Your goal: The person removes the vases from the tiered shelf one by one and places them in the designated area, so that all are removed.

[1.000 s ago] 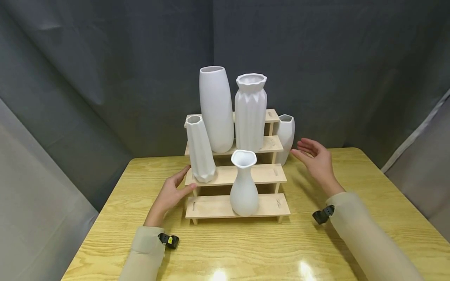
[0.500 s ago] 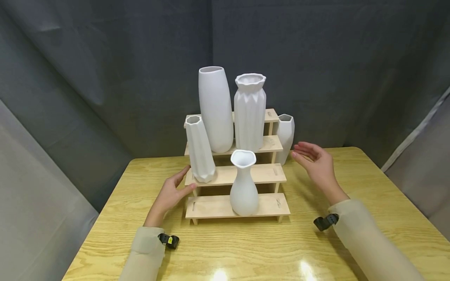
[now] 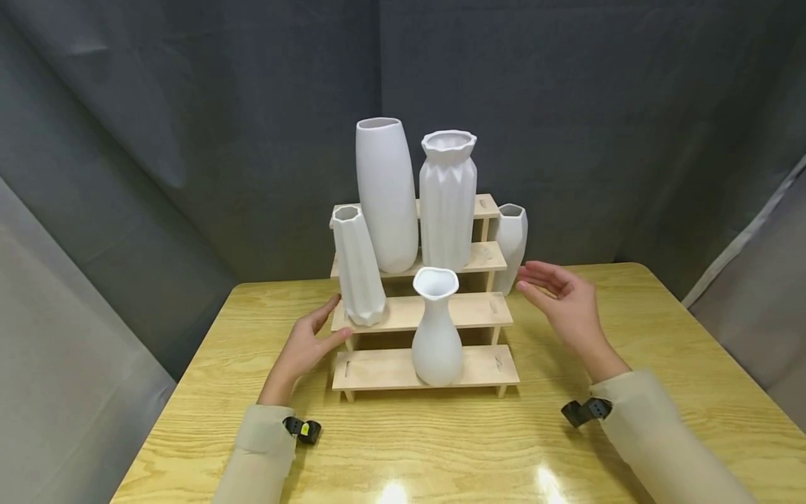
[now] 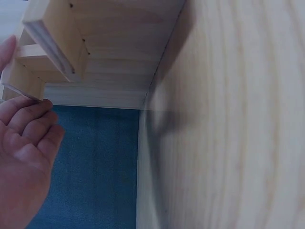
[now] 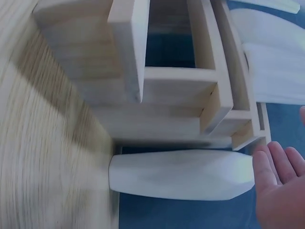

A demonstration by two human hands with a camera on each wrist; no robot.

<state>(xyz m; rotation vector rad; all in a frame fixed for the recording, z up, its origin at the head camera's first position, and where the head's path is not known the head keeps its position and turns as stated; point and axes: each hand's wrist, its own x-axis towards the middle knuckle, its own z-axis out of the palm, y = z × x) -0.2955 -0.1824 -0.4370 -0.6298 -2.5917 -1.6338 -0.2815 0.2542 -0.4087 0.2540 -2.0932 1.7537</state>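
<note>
Compared with a second ago, my right hand [image 3: 567,297] has drifted lower and a little toward me, fingers straight and relaxed, holding nothing. It hovers just beside the right end of the wooden tiered stand [image 3: 466,312], near the small faceted vase [image 3: 511,245] that stands on the table [image 3: 441,448] behind the stand's right side. My left hand [image 3: 306,343] has not moved: its relaxed fingers and thumb rest against the stand's left end, at the second step, gripping nothing.

On the stand, four white vases stand upright. A tall smooth vase [image 3: 385,192] and a pleated vase [image 3: 448,199] share the third step. A slim twisted vase [image 3: 357,266] is on the second step, close to my left fingers. A round-bellied vase [image 3: 436,329] sits on the lowest step.

The small faceted vase looks like matte ceramic. I judge it stiff, moderately heavy for its size, breakable if knocked against the wood, and not very slippery. Its wide middle, below the narrowed mouth, seems the safest place to wrap fingers around, and the right wrist view shows that side [image 5: 181,174] facing my palm.
</note>
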